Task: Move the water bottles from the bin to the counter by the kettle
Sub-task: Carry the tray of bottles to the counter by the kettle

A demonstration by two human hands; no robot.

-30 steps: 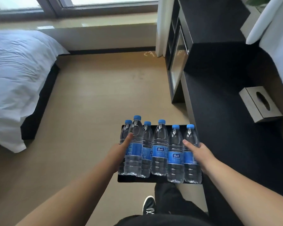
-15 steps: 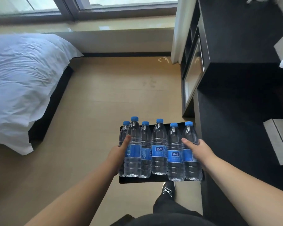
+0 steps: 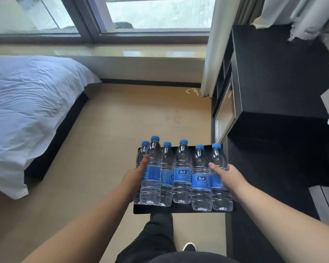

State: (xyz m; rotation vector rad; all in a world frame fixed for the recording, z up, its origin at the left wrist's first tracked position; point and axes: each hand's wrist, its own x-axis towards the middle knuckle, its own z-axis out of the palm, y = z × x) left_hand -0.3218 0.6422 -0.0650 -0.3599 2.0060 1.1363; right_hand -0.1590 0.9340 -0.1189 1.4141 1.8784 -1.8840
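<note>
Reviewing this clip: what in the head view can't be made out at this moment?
- Kettle: not in the head view.
- Fingers of the left hand and right hand: hidden behind the water bottles.
- Black tray: mostly covered by the bottles, so its depth is unclear.
- Bottle label text: too small to read.
- Grey box: cut off by the right edge.

A hotel-style bedroom, seen from above.

A bed (image 3: pixel 27 111) made up with a white duvet stood along the left, on a dark base, over a pale wood-look floor (image 3: pixel 122 130). A wide window (image 3: pixel 103 14) with a dark frame and a glossy sill (image 3: pixel 122 52) ran across the far wall, with a curtain (image 3: pixel 211 44) hanging at its right end. On the right stood a black counter (image 3: pixel 273 82) with open shelves in its front, and white towels or robes (image 3: pixel 302 16) hung above its far edge.
</note>
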